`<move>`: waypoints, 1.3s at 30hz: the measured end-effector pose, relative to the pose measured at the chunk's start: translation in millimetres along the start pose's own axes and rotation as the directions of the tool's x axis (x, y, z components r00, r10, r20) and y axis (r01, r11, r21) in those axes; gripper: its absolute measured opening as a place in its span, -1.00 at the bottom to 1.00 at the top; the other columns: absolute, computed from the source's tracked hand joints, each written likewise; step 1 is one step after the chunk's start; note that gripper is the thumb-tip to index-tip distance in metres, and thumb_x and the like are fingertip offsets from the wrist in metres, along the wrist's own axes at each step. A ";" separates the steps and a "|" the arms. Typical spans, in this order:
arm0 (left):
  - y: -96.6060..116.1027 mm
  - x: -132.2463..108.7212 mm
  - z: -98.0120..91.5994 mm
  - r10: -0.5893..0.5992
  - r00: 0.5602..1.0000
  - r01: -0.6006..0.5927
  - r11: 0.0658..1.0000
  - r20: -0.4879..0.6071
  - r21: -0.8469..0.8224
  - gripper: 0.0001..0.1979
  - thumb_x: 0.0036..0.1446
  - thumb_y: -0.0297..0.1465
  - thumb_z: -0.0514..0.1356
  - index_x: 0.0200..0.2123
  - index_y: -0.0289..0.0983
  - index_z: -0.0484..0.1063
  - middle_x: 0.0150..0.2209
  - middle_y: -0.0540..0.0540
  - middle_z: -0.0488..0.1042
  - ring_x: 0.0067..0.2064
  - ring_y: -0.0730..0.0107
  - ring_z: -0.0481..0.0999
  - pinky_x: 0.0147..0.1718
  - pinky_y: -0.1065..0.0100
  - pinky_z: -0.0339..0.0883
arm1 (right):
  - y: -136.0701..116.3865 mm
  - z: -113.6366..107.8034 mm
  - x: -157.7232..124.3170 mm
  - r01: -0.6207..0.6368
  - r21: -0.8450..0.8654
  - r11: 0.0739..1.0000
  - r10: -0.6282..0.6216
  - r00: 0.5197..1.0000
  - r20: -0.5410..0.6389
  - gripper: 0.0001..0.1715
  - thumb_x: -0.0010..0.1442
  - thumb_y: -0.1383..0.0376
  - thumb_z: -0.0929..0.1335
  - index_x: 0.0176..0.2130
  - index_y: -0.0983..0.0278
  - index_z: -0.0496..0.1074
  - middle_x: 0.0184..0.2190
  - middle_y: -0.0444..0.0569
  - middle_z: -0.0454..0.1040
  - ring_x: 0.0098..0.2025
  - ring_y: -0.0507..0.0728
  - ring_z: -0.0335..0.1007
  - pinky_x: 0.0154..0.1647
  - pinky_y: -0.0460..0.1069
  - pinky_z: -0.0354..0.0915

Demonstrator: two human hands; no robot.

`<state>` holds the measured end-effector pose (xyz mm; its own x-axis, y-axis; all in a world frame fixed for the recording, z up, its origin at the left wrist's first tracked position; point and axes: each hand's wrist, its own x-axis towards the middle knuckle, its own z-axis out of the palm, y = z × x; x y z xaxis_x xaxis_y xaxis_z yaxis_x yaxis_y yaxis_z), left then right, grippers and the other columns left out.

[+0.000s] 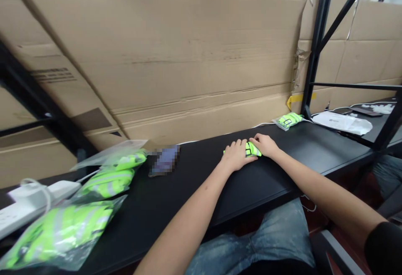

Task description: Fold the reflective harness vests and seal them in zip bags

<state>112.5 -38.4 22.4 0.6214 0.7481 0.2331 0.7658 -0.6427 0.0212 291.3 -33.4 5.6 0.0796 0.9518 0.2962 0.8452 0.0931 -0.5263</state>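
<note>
On the black table lies a small folded reflective vest [253, 150], neon yellow-green with silver strips and a black outlined patch. My left hand [235, 155] is laid over its left part, the fingers close together and bent over its far side. At the right end my right hand [264, 144] grips the bundle, thumb and fingers closed about its edge. Much of the vest is hidden beneath the two hands.
Clear bags with neon vests [69, 229] lie at the left, beside a white power strip [34, 204]. A blurred-out bluish item [165, 160] is nearby. Another bagged vest [288, 120] and a white pouch [342, 123] are at the right. Cardboard [188, 53] walls the back.
</note>
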 end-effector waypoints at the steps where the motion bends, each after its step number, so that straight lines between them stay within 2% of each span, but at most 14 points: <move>1: -0.6 0.7 0.6 -0.007 1.000 0.007 1.000 -0.002 -0.014 -0.21 0.20 0.12 0.16 0.30 -0.29 0.19 0.10 -0.35 0.43 0.10 -0.18 0.46 -0.06 0.01 0.39 | -1.0 1.1 -4.0 0.002 0.001 1.000 -0.002 1.000 -0.006 -0.57 0.36 -0.01 0.26 -0.23 0.26 0.50 -0.21 0.12 0.61 -0.11 0.28 0.52 -0.07 0.09 0.28; 5: -3.2 1.5 3.0 -0.030 1.000 0.030 0.996 0.004 -0.081 -0.24 0.19 0.08 0.20 0.31 -0.22 0.20 0.10 -0.34 0.41 0.11 -0.19 0.45 -0.05 0.01 0.39 | -3.8 8.9 -19.2 -0.019 0.055 0.998 0.022 0.998 -0.053 -0.52 0.30 -0.05 0.31 -0.06 0.29 0.45 0.00 0.23 0.52 0.13 0.39 0.38 0.17 0.24 0.16; 9: -7.6 2.4 4.0 -0.060 0.998 0.061 0.982 0.011 -0.179 -0.25 0.16 -0.01 0.30 0.30 -0.22 0.22 0.12 -0.32 0.37 0.16 -0.15 0.41 0.03 0.05 0.35 | -4.8 14.1 -21.3 -0.105 0.227 0.968 0.137 0.982 -0.133 -0.26 0.16 -0.04 0.41 0.12 0.39 0.31 0.13 0.42 0.38 0.25 0.50 0.24 0.25 0.35 0.06; 12: -7.0 2.7 3.1 -0.107 0.994 0.096 0.958 -0.026 -0.268 -0.28 0.19 -0.05 0.29 0.30 -0.24 0.20 0.12 -0.32 0.36 0.17 -0.12 0.40 0.06 0.07 0.33 | -8.6 15.5 -14.8 -0.131 0.424 0.896 0.220 0.960 -0.170 -0.11 0.04 -0.01 0.49 0.21 0.31 0.22 0.16 0.35 0.37 0.22 0.42 0.29 0.24 0.30 0.15; 15: 0.6 2.8 1.9 -0.175 0.979 0.127 0.923 -0.102 -0.364 -0.33 0.25 -0.09 0.24 0.30 -0.25 0.17 0.09 -0.29 0.36 0.16 -0.03 0.41 0.09 0.10 0.32 | -21.7 19.3 -7.9 -0.156 0.631 0.760 0.332 0.928 -0.171 0.00 0.04 -0.03 0.48 0.29 0.25 0.10 0.16 0.28 0.38 0.18 0.34 0.36 0.16 0.21 0.29; 17: 7.3 2.7 1.5 -0.230 0.961 0.150 0.898 -0.152 -0.414 -0.36 0.28 -0.15 0.21 0.32 -0.26 0.12 0.09 -0.29 0.35 0.17 0.02 0.40 0.12 0.12 0.29 | -35.8 23.2 -5.2 -0.168 0.754 0.635 0.382 0.917 -0.116 -0.12 0.13 -0.06 0.42 0.27 0.22 0.13 0.11 0.21 0.44 0.12 0.28 0.44 0.08 0.15 0.38; 19: 11.6 2.1 0.7 -0.281 0.941 0.174 0.877 -0.186 -0.447 -0.35 0.29 -0.20 0.19 0.34 -0.27 0.06 0.10 -0.31 0.32 0.18 0.02 0.38 0.14 0.11 0.28 | -51.3 25.6 -5.3 -0.181 0.855 0.487 0.365 0.931 -0.011 -0.35 0.23 -0.05 0.34 0.17 0.22 0.26 0.01 0.14 0.53 -0.01 0.23 0.53 -0.02 0.10 0.45; 22: 8.3 -0.7 -1.8 -0.310 0.929 0.188 0.866 -0.202 -0.463 -0.25 0.22 -0.18 0.24 0.36 -0.26 0.02 0.14 -0.32 0.28 0.19 -0.02 0.35 0.16 0.07 0.26 | -68.5 22.3 -11.8 -0.250 0.928 0.277 0.243 0.952 0.184 -0.55 0.28 -0.02 0.30 -0.03 0.24 0.43 -0.15 0.09 0.61 -0.18 0.22 0.59 -0.11 0.13 0.49; 25: -2.1 -4.5 -5.1 -0.284 0.946 0.192 0.879 -0.157 -0.437 -0.12 0.15 -0.16 0.29 0.41 -0.26 -0.05 0.17 -0.34 0.23 0.20 -0.09 0.31 0.18 0.00 0.23 | -73.4 13.8 -22.1 -0.351 0.925 0.145 0.113 0.935 0.336 -0.60 0.29 -0.01 0.31 -0.12 0.22 0.50 -0.24 0.06 0.64 -0.24 0.26 0.60 -0.12 0.26 0.47; 28: -8.9 -6.1 -6.9 -0.258 0.962 0.203 0.894 -0.089 -0.400 -0.01 0.13 -0.17 0.28 0.45 -0.30 -0.20 0.22 -0.39 0.16 0.24 -0.17 0.25 0.21 -0.06 0.19 | -71.2 7.4 -29.5 -0.403 0.911 0.085 0.047 0.915 0.400 -0.67 0.29 0.03 0.34 -0.13 0.20 0.52 -0.32 0.00 0.64 -0.35 0.21 0.57 -0.16 0.28 0.47; 32: -8.9 -4.6 -7.6 -0.242 0.969 0.208 0.898 -0.040 -0.387 0.19 0.00 -0.10 0.35 0.45 -0.38 -0.32 0.25 -0.44 0.11 0.27 -0.27 0.21 0.25 -0.09 0.13 | -68.2 6.8 -32.6 -0.391 0.918 0.065 0.035 0.920 0.390 -0.72 0.15 0.19 0.48 -0.12 0.20 0.53 -0.37 -0.08 0.62 -0.45 0.15 0.52 -0.28 0.18 0.49; 35: -7.6 -3.7 -8.7 -0.241 0.970 0.221 0.902 -0.008 -0.372 0.26 -0.04 -0.06 0.36 0.45 -0.39 -0.37 0.28 -0.46 0.10 0.28 -0.30 0.20 0.25 -0.09 0.12 | -68.4 10.7 -31.8 -0.332 0.942 0.046 0.058 0.942 0.330 -0.64 0.03 0.31 0.54 -0.12 0.22 0.55 -0.30 -0.06 0.65 -0.36 0.15 0.56 -0.25 0.10 0.50; 39: -5.9 -4.3 -10.6 -0.232 0.973 0.218 0.908 0.004 -0.358 0.29 -0.07 0.00 0.36 0.46 -0.38 -0.35 0.33 -0.48 0.07 0.33 -0.34 0.15 0.27 -0.11 0.09 | -69.2 16.0 -29.4 -0.248 0.969 0.014 0.101 0.964 0.245 -0.61 -0.03 0.42 0.53 -0.15 0.25 0.55 -0.19 -0.04 0.66 -0.14 0.16 0.60 -0.06 0.03 0.48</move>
<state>103.6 -39.6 31.6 0.4272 0.8774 0.2182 0.7717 -0.4796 0.4177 221.9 -63.2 20.6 0.0322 0.9988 0.0374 -0.5200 0.0487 -0.8528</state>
